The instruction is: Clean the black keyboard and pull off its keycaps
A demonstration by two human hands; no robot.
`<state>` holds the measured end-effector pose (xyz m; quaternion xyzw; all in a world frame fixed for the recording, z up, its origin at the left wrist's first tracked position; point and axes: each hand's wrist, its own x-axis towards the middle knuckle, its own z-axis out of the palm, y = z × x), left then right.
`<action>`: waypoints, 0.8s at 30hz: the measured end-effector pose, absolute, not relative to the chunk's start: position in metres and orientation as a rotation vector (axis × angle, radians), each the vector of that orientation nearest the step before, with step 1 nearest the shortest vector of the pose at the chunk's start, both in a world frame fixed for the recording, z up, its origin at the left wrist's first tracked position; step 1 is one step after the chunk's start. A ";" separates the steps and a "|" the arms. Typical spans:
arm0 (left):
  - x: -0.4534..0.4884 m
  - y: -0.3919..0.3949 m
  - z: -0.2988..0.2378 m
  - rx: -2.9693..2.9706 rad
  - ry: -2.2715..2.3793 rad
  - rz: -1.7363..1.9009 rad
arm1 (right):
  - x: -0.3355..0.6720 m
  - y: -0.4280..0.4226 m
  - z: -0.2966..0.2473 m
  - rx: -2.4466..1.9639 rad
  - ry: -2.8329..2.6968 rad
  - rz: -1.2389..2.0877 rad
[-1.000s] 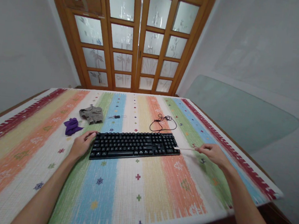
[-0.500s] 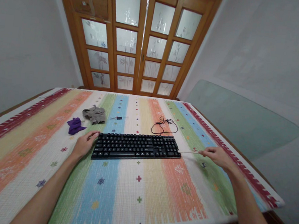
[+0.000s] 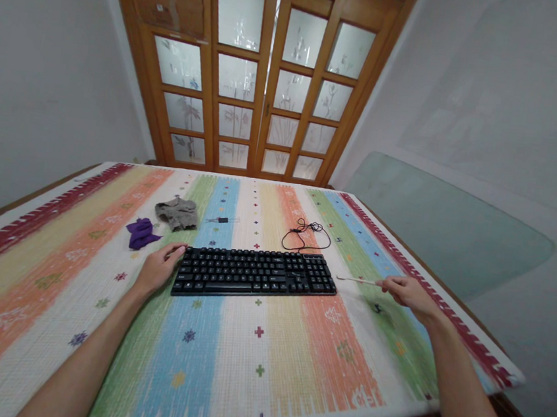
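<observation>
A black keyboard [image 3: 251, 274] lies flat on the striped tablecloth, its number pad to the right. My left hand [image 3: 157, 267] holds the keyboard's left end, thumb and fingers closed at the upper left corner. Off the keyboard's right side, my right hand [image 3: 406, 295] pinches a thin pale stick [image 3: 360, 281]. The stick points left, its small tip close to the number pad's edge; I cannot tell whether they touch. Behind the keyboard lies its coiled black cable [image 3: 308, 238].
A crumpled grey cloth [image 3: 178, 214] and a purple cloth [image 3: 141, 234] lie beyond my left hand. A small black item with thin pale ends [image 3: 223, 220] rests behind the keyboard. The striped tablecloth [image 3: 237, 363] covers the table, with glazed wooden doors [image 3: 263, 74] past its far edge.
My right hand has shifted slightly right with the stick, whose tip has moved up a little along the keyboard's right edge. My left hand stays on the keyboard.
</observation>
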<state>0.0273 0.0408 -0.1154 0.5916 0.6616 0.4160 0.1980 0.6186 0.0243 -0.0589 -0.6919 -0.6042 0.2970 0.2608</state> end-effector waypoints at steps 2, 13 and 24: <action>0.027 0.041 -0.116 1.664 1.850 1.173 | 0.613 0.023 -0.057 -1.831 -1.632 0.840; 0.027 0.040 -0.115 1.658 1.844 1.161 | 0.565 0.025 -0.047 -1.832 -1.687 0.882; 0.028 0.039 -0.113 1.638 1.818 1.196 | 0.444 0.033 -0.058 -1.333 -2.084 1.066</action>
